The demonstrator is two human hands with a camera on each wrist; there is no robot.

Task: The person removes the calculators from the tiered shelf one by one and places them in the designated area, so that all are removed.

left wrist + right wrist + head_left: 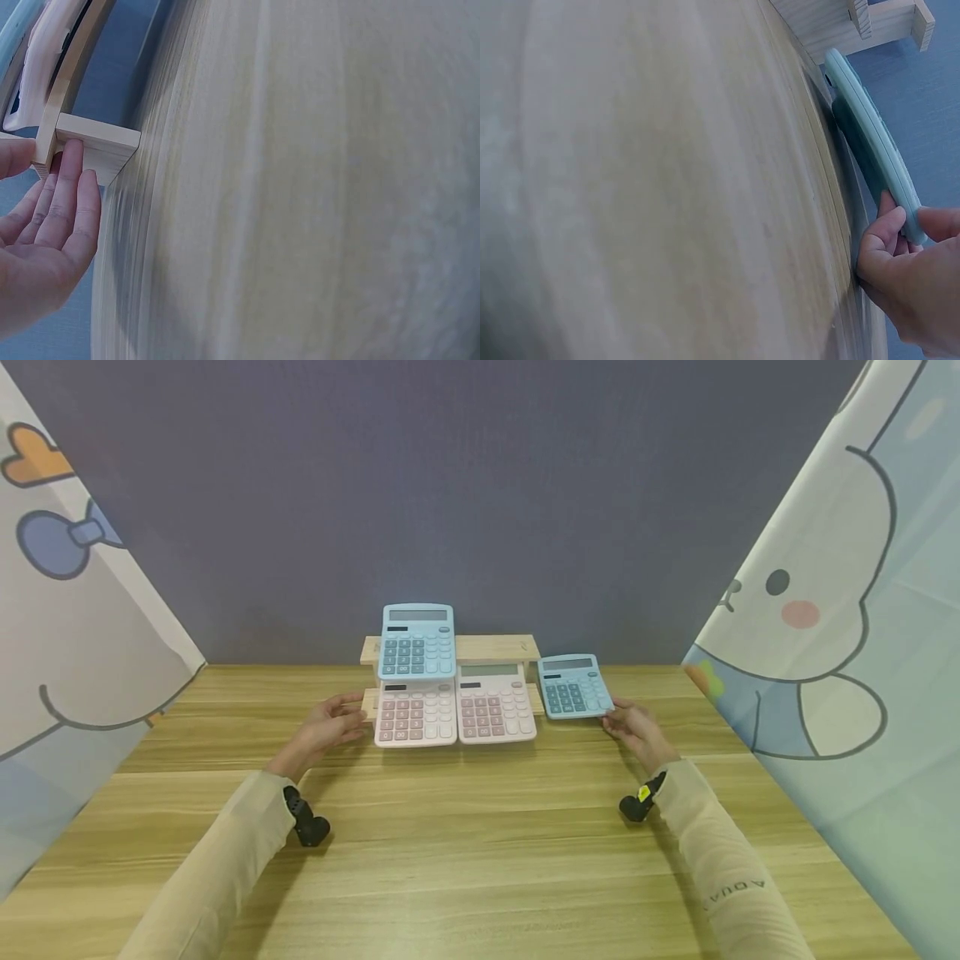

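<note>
My right hand point(633, 729) pinches the lower right corner of a blue calculator point(573, 681), thumb on its face and fingers beneath. In the right wrist view this calculator point(874, 135) is tilted, raised off the table at the held corner. At the other side, my left hand point(324, 731) holds the left end of a two-tier wooden rack point(491, 648), its thumb and fingers on either side of a board point(51, 120). On the rack's upper tier leans another blue calculator point(417, 643). Two pink calculators, one left point(416, 717) and one right point(497, 706), stand side by side on the lower tier.
A wood-grain table point(465, 835) spreads out in front of the rack. Behind it rises a dark grey panel point(465, 493). Cartoon-printed sheets hang at the left point(90, 635) and right point(832, 602). Each wrist wears a small black camera.
</note>
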